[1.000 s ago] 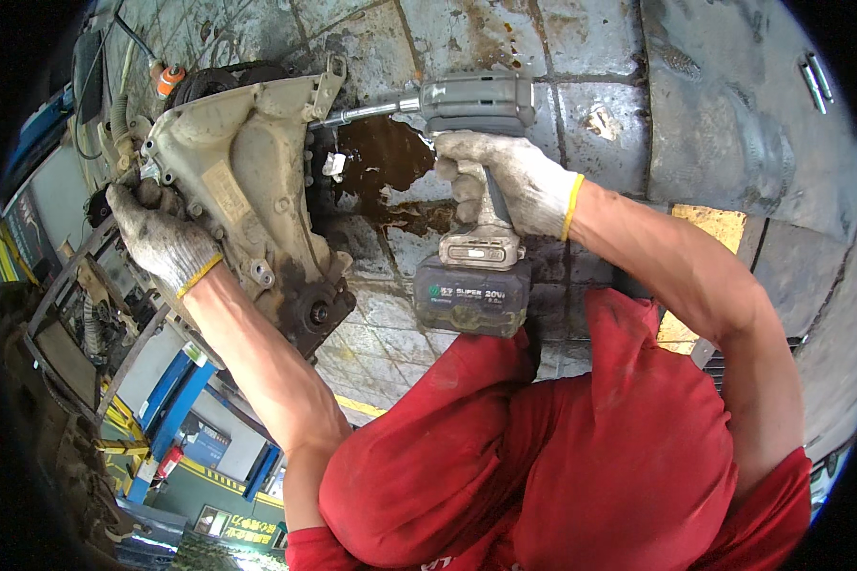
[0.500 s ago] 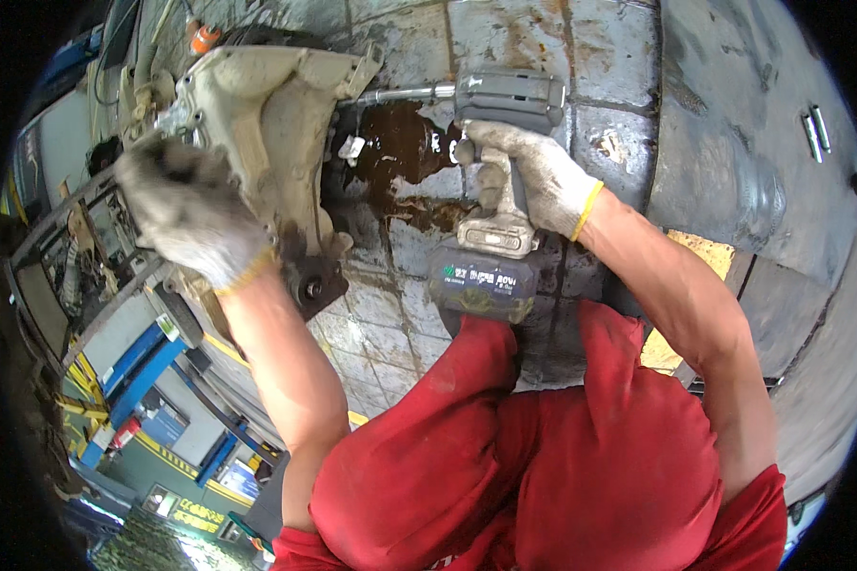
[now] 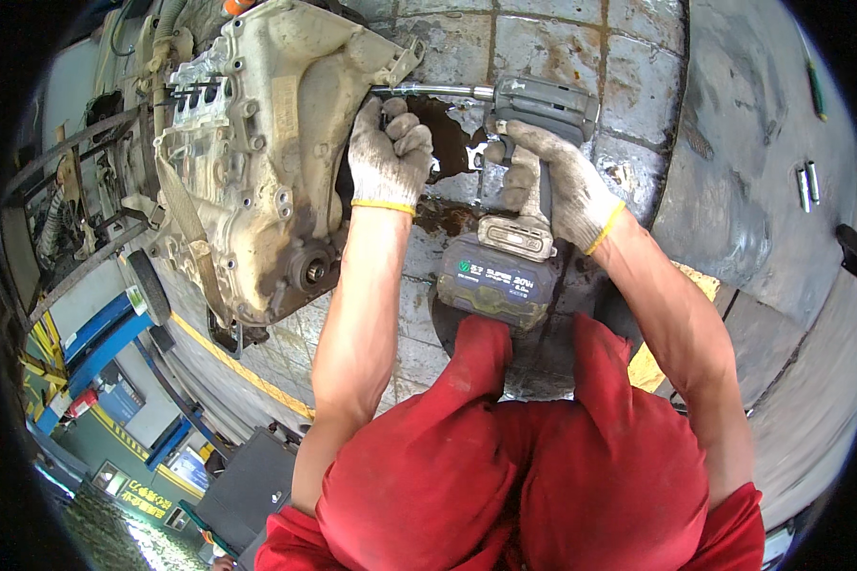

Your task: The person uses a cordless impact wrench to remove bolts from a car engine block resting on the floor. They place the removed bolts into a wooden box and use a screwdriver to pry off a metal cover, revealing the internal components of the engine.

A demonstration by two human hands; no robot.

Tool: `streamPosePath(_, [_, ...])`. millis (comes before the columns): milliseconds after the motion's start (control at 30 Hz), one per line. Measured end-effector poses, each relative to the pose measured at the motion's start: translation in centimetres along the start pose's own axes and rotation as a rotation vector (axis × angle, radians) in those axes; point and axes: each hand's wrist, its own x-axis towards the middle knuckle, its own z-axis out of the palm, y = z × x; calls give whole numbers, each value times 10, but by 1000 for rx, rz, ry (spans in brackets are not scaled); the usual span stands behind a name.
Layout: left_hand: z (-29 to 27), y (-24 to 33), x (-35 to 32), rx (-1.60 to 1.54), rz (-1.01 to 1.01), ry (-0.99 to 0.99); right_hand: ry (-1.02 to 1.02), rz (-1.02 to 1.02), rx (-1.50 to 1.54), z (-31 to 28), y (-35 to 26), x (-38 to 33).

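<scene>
A cordless impact wrench (image 3: 546,103) with a dark battery pack at its base is gripped around the handle by my right hand (image 3: 567,181), which wears a white work glove. From its nose a long silver socket extension (image 3: 448,91) points left to the edge of a large cast-metal gearbox housing (image 3: 300,124). My gloved left hand (image 3: 388,157) is just below the extension's far end, beside the housing, its fingers curled closed. A small dark bit shows between those fingers, too little to name.
Tiled floor (image 3: 533,43) with a dark oily puddle (image 3: 452,138) lies between housing and wrench. Two small metal cylinders (image 3: 807,186) rest on the grey sheet (image 3: 743,143) at the right. A metal frame (image 3: 62,171) stands left of the housing.
My left hand has moved right, from over the housing to near the extension's tip. The view has shifted, so more of the housing shows. My right hand still grips the wrench.
</scene>
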Motion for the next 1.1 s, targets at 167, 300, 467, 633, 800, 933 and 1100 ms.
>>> streamPosePath(167, [5, -16, 7, -15, 81, 76, 118, -42, -8, 15, 1, -6])
streamPosePath(300, [2, -15, 15, -86, 76, 83, -6, 25, -23, -3, 3, -1])
streamPosePath(467, [-1, -14, 22, -127, 55, 71, 128, -42, -3, 15, 6, -7])
streamPosePath(633, [0, -12, 25, -162, 51, 28, -25, 7, 45, 4, 5, -4])
streamPosePath(800, [8, -15, 25, -195, 73, 33, 81, -20, 3, 17, 2, -12])
streamPosePath(933, [1, -12, 25, -144, 31, 41, 101, -16, 19, 8, 2, -11])
streamPosePath(1100, [-6, -7, 21, -76, -25, 43, 100, -16, -23, 10, -1, -13])
